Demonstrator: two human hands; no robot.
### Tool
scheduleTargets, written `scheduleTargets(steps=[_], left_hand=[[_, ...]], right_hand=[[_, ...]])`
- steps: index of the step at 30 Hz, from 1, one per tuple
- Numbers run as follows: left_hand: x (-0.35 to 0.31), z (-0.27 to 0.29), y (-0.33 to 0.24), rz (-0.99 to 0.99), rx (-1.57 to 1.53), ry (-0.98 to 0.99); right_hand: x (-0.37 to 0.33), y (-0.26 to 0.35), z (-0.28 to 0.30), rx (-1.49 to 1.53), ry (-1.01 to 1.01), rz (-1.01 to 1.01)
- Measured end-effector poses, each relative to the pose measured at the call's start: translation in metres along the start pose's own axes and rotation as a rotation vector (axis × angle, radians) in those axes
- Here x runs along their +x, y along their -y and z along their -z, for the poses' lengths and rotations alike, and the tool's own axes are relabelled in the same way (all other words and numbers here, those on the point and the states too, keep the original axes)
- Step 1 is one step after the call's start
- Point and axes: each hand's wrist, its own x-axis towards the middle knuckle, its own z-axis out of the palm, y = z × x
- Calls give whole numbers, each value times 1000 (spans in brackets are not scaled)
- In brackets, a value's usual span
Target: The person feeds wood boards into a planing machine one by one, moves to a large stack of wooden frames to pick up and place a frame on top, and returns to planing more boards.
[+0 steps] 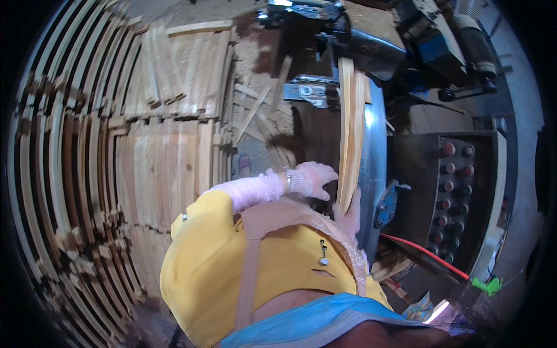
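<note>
Strips of long, pale wood (350, 133), likely not done, lie just right of the open left hand (314, 177) and touch the right hand (347, 221); can't tell if it grips.

No text, label, number or sign can be read anywhere in the frame. The control panel (458, 178) at the right — its round buttons (449, 148) set in two columns — shows no legible lettering (the buttons are small and the surface dark). Nothing can be read on the blue machine housing (438, 52) at the upper right, nor on the long wooden strips (351, 127) just right of centre.
</note>
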Motion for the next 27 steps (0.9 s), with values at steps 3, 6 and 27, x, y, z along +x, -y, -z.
scheduleTargets(steps=[3, 6, 27], left_hand=[[-18, -12, 27, 121, -108, -98], [-53, -21, 62, 426, -45, -26], [-246, -99, 215, 1463, 414, -531]], right_hand=[[-62, -69, 24, -372, 31, -296], [-74, -88, 34, -596, 46, -512], [41, -79, 2, -468, -213, 17]])
